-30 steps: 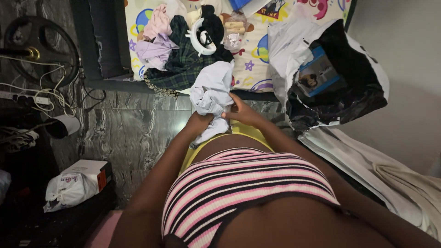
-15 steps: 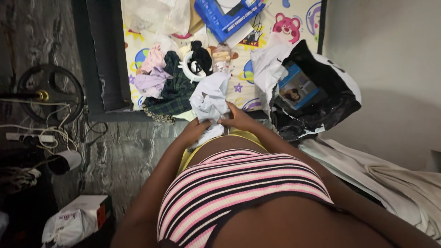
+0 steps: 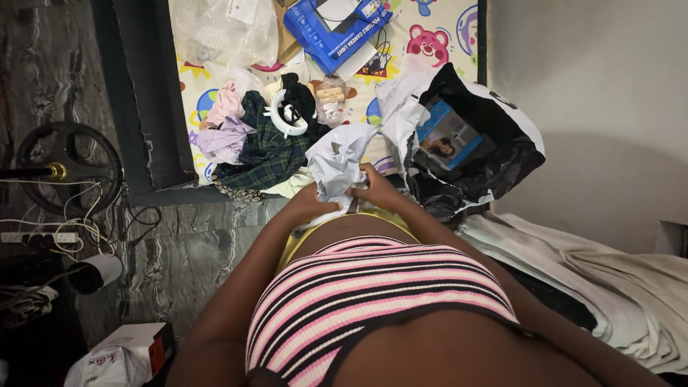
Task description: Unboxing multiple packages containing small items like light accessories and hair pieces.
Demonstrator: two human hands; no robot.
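Both my hands hold a crumpled white garment (image 3: pixel 335 161) in front of my waist, at the near edge of the mattress. My left hand (image 3: pixel 308 202) grips its lower left part. My right hand (image 3: pixel 375 189) grips its right side, thumb pressed into the cloth. The garment's top bunches up over the mattress with the cartoon-print sheet (image 3: pixel 401 43). Just left of it lies a heap of clothes: a dark plaid piece (image 3: pixel 266 149), a lilac piece (image 3: pixel 221 140) and a pink one (image 3: pixel 226 104).
A black-and-white plastic bag (image 3: pixel 494 143) holding a blue box lies to the right. A blue carton (image 3: pixel 330 32) and a clear plastic bag (image 3: pixel 222 29) lie farther back. Pale bedding (image 3: pixel 609 279) is at right. Cables, a fan base (image 3: pixel 68 154) and a tissue pack (image 3: pixel 115 358) stand at left.
The view has tilted toward the far end of the mattress, so more of it shows. My hands have gathered the white garment tighter and closer to my waist.
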